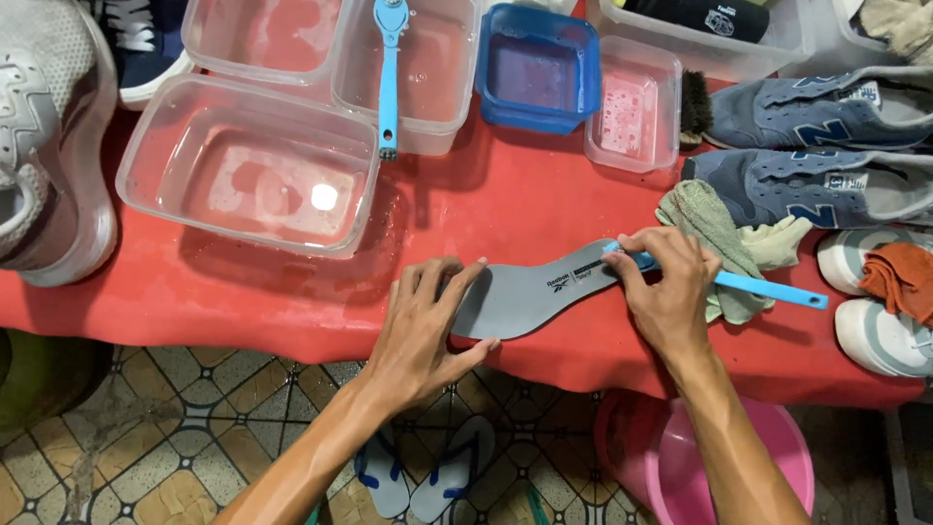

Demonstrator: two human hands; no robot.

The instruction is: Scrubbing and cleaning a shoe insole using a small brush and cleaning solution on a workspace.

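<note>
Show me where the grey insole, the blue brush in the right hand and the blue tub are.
grey insole [530, 297]: head view, bare middle of its surface.
blue brush [768, 289]: head view, handle past the right hand [666, 292].
blue tub [537, 119]: head view, front wall.

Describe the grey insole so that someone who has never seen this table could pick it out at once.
Start at the red table and go to its near edge, below the clear plastic tubs. The flat grey foam insole lies there, pinned by the left hand, while the right hand presses a light blue brush on it. It is the only flat foot-shaped sheet.
</note>
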